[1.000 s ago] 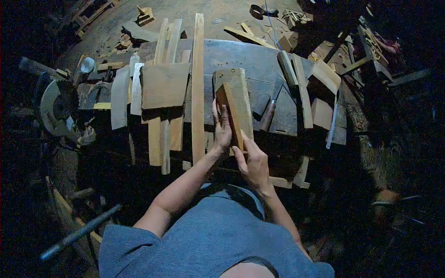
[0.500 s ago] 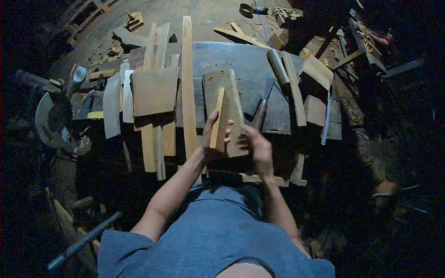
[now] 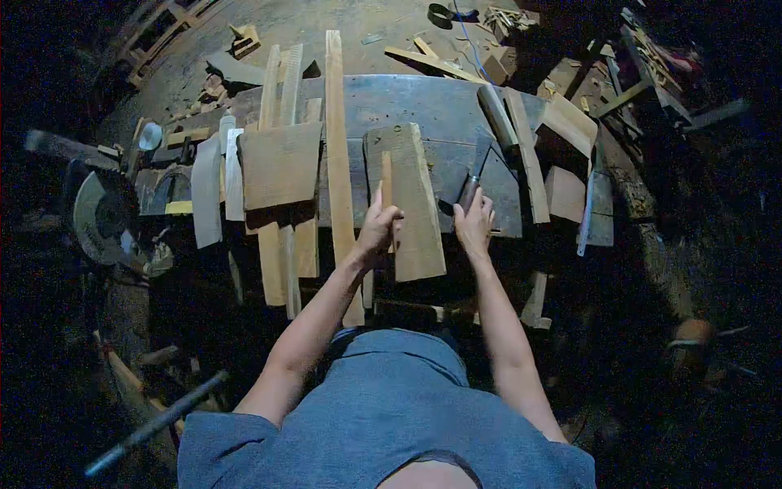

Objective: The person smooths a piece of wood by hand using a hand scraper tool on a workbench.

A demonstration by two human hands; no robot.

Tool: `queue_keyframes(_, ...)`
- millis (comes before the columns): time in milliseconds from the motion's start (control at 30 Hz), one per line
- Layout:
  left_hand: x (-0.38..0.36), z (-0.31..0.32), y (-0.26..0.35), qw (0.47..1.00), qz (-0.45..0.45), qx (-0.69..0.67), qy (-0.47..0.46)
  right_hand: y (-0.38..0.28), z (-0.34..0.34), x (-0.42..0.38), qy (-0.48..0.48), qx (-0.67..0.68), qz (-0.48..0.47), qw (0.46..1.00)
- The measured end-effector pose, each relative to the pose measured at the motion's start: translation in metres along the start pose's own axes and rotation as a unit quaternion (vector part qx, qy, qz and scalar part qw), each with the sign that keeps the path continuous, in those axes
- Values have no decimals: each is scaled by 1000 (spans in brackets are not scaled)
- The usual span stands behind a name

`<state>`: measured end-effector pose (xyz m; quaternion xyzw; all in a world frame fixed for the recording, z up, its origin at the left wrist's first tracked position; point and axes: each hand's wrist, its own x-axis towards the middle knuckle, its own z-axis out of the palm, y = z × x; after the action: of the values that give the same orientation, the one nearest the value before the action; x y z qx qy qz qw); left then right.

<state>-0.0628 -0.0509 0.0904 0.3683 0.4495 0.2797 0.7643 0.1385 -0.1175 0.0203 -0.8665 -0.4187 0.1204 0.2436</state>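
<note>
My left hand (image 3: 377, 230) grips a narrow wooden strip (image 3: 387, 179), which stands up from the fist in front of a wide board (image 3: 411, 208). To the right, my right hand (image 3: 474, 226) is closed round the dark handle of a bladed hand tool (image 3: 471, 192). The tool's thin metal blade points away from me over the bench, and my fingers hide the lower handle. The wide board lies between my hands, its near end sticking out past the bench edge.
A long strip (image 3: 336, 155), a square board (image 3: 281, 165) and several wood pieces lie left on the workbench (image 3: 383, 94). At right are a round-edged bar (image 3: 497, 116), wooden blocks (image 3: 565, 194) and a thin blue-white strip (image 3: 586, 213). A circular disc (image 3: 96, 216) stands far left.
My right hand has moved from beside the wide board to the tool's handle and closed on it. My left hand has turned its wooden strip more upright, fingers now wrapped round it.
</note>
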Motion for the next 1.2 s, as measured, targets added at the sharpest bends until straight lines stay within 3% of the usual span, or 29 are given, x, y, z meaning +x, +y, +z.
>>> queue_keyframes(100, 8, 6, -6, 996, 43, 75, -7, -10, -9, 14, -67, 5, 61, 996)
queue_keyframes(167, 24, -3, -28, 977, 136, 164, 0, -5, 1, 21, -42, -35, 50, 997)
queue_keyframes(233, 29, -7, -32, 967, 137, 216, -13, 2, -7, 32, -53, 42, 57, 996)
queue_keyframes(300, 20, 14, -18, 958, 161, 235, 37, 28, -2, 45, -56, 73, 37, 995)
queue_keyframes(367, 22, 20, -17, 950, 168, 260, 42, 46, 0, 48, -83, 297, 61, 949)
queue_keyframes(400, 24, 21, -17, 940, 177, 288, 43, 18, -31, 34, -123, 358, 140, 915)
queue_keyframes(500, 31, 27, -26, 935, 181, 302, 34, 3, -53, 1, -113, 354, 86, 924)
queue_keyframes(633, 27, 34, -28, 925, 187, 329, 37, -23, -75, -51, -174, 395, 112, 895)
queue_keyframes(767, 31, 28, -33, 901, 182, 391, 40, -28, -71, -81, -181, 299, 77, 934)
queue_keyframes(833, 33, 23, -31, 894, 183, 406, 42, -26, -60, -89, -77, 256, -85, 960)
queue_keyframes(900, 38, 15, -35, 943, 186, 275, 21, -40, -72, -96, -109, 269, -53, 955)
queue_keyframes(1033, 21, 9, -28, 939, 175, 292, 44, -54, -82, -106, -170, 283, -5, 944)
queue_keyframes(1100, 15, 10, -30, 921, 242, 293, 83, -58, -84, -109, -166, 279, -12, 946)
queue_keyframes(1200, -8, 17, -27, 918, 245, 302, 81, -60, -87, -113, -163, 262, -14, 951)
